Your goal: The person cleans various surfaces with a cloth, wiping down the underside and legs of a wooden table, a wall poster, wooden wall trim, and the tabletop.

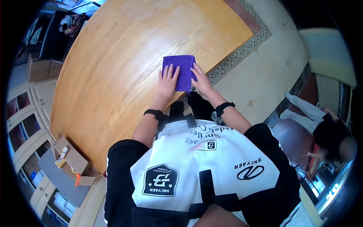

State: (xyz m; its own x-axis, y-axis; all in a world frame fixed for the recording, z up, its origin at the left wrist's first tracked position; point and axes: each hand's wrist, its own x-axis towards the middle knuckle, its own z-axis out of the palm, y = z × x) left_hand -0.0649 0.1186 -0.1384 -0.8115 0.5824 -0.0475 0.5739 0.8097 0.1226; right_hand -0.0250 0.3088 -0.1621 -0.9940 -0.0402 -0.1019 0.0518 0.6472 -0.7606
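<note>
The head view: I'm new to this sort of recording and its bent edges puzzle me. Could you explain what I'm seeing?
There's no machine here, just a person's two bare hands. The only picture comes from a camera worn on that person's head, looking forward and down, so their white-and-black top fills the lower part. The scene looks bent towards the edges, as wide lenses often make it. On the wooden table lies a purple cloth, apparently folded. The left hand rests flat on it; the right hand touches its right edge, though whether it grips there is hard to tell. At the far right is another person.
</note>
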